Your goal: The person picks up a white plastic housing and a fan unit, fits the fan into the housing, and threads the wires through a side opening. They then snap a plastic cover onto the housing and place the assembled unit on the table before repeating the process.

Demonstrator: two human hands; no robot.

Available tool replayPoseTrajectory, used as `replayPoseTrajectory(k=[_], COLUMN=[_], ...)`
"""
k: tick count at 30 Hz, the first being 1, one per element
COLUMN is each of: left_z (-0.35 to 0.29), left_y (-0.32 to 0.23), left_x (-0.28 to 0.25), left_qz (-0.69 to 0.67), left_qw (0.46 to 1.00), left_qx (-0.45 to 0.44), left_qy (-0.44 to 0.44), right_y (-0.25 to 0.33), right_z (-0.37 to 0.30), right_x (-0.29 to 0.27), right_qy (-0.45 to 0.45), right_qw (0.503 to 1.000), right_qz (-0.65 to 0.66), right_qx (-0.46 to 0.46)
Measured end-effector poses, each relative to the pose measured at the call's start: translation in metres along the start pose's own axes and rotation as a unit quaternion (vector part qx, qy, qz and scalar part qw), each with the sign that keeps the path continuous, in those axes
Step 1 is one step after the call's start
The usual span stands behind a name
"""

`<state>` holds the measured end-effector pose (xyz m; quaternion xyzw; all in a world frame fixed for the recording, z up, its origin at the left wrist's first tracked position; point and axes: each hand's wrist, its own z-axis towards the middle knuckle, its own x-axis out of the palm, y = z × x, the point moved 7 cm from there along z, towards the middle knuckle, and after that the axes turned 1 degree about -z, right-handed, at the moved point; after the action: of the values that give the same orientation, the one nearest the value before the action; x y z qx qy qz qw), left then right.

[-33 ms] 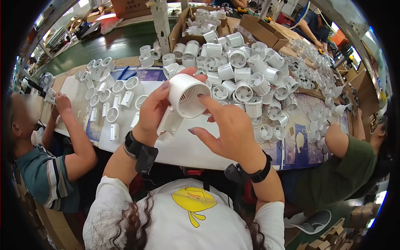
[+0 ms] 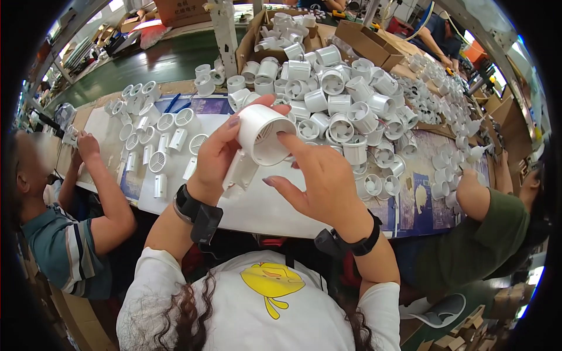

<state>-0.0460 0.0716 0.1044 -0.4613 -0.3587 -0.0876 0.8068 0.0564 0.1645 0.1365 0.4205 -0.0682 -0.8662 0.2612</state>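
My left hand [image 2: 220, 146] grips a white plastic fan housing [image 2: 253, 134] by its outer wall. The housing is a round cup tilted with its open end toward lower right, and a slotted grille shows inside. A rectangular arm sticks out of its side below my left fingers. My right hand [image 2: 328, 181] is open, its index fingertip at the inside of the cup's rim and its thumb spread below. The other right fingers are partly hidden behind. Beyond my hands lies a big heap of white cylinders [image 2: 338, 105], many with fan blades inside.
Several similar grilled housings [image 2: 167, 121] stand on the white board at left, near two blue pens [image 2: 172, 103]. A cardboard box [image 2: 369, 45] sits behind the heap. Co-workers sit close on both sides, a striped sleeve [image 2: 73, 248] left and a green sleeve [image 2: 486, 228] right.
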Motion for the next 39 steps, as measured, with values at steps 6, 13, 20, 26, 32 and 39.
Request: replayPoseTrajectory(k=[6, 13, 20, 26, 32, 39], left_z=[-0.004, -0.013, -0.014, -0.049, -0.048, -0.043], left_y=[0.024, 0.038, 0.027, 0.004, 0.054, 0.045], left_x=[-0.003, -0.018, -0.013, -0.019, -0.014, -0.026], left_qz=[0.039, -0.02, 0.25, 0.553, 0.785, 0.255], left_qw=[0.999, 0.997, 0.966, 0.81, 0.596, 0.962], left_qx=[-0.022, -0.049, 0.055, 0.183, -0.106, -0.085], left_qy=[-0.019, 0.051, -0.02, -0.063, 0.128, -0.055], right_y=[0.001, 0.016, -0.01, -0.087, -0.135, -0.158], right_z=[-0.003, -0.002, -0.013, -0.057, -0.026, 0.001], right_x=[0.004, -0.005, 0.0, -0.057, -0.085, -0.045], right_qy=[-0.082, -0.091, -0.073, -0.195, -0.13, 0.085], right_qw=[0.986, 0.969, 0.987, 0.952, 0.973, 0.953], right_qz=[-0.13, -0.213, 0.136, 0.2, -0.153, -0.279], right_qx=[-0.057, -0.079, 0.045, 0.122, 0.113, 0.076])
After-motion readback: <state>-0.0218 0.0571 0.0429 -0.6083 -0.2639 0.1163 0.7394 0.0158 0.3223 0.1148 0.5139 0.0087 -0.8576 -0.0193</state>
